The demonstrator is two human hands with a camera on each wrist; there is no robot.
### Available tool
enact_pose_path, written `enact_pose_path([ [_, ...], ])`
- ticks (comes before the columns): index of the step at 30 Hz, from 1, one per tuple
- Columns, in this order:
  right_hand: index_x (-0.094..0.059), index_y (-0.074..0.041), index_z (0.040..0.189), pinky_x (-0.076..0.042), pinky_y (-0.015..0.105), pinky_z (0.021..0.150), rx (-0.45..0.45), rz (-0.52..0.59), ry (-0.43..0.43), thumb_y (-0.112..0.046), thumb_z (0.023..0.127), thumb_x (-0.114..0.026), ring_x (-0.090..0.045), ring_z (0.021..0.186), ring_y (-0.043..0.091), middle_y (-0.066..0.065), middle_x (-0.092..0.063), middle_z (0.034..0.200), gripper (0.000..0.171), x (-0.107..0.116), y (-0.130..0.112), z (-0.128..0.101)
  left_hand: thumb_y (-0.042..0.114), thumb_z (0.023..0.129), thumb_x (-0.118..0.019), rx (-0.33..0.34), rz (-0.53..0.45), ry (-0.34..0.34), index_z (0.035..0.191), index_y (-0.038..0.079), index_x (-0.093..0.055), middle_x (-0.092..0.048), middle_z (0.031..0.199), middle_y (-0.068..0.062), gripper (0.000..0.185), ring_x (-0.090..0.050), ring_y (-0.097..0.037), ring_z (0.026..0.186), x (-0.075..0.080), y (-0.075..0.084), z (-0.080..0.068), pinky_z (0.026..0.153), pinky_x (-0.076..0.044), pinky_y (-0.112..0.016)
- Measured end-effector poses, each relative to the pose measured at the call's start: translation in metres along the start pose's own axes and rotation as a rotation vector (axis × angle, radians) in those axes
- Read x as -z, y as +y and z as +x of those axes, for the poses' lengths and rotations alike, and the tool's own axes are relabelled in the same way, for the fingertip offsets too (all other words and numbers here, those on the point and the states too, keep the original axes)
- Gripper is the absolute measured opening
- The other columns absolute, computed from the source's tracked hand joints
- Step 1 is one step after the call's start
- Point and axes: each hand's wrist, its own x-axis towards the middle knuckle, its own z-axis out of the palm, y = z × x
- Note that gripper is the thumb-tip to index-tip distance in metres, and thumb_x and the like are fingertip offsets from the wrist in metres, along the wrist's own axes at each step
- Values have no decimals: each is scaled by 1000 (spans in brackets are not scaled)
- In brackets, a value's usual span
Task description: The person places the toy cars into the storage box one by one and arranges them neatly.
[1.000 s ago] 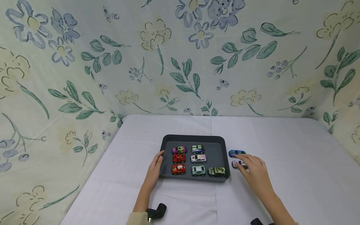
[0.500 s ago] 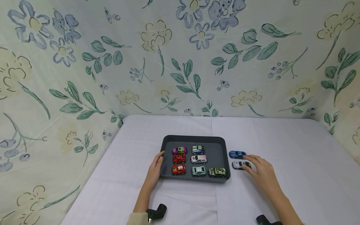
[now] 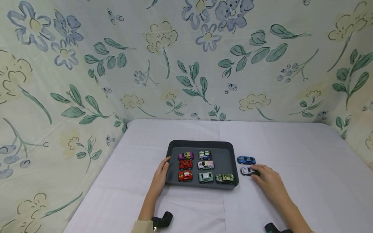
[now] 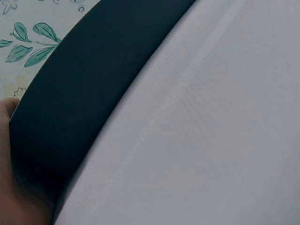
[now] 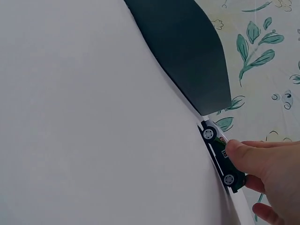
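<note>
Seven toy cars sit in the dark grey plastic tray (image 3: 172, 161). My right hand (image 3: 269, 181) pinches the white toy car (image 3: 247, 171) beside the tray's right edge; the blue toy car (image 3: 246, 160) waits there too. My left hand (image 3: 160, 176) rests flat on the tray's left edge.

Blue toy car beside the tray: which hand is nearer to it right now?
Right. The right hand pinches the white toy car just in front of the blue toy car. The left hand rests on the tray's far left edge.
</note>
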Motion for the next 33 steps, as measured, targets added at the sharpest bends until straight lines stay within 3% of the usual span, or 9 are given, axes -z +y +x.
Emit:
enact_pose_path([
  [8, -63, 1, 108, -42, 54, 80, -2, -19, 20, -5, 76, -69, -54, 95, 38, 19, -60, 103, 33, -4, -2, 4, 48, 96, -33, 1, 18, -7, 137, 24, -40, -33, 146, -7, 48, -25, -31, 137, 2, 0, -1, 110, -19, -54],
  [19, -64, 0, 107, -40, 54, 80, -75, -66, -36, -7, 80, -65, -52, 97, 40, 22, -59, 105, 28, -2, -7, 9, 49, 95, -33, 5, 3, -8, 136, 26, -40, -33, 147, -6, 47, -25, -29, 138, 1, 0, 0, 111, -19, -53],
  [33, -67, -5, 100, -40, 54, 76, -5, -49, 110, -12, 70, -74, -56, 91, 36, 16, -62, 98, 31, 7, -23, 12, 49, 95, -33, 1, 6, 0, 136, 24, -41, -34, 146, -6, 49, -25, -29, 137, 0, 2, -1, 110, -21, -53],
])
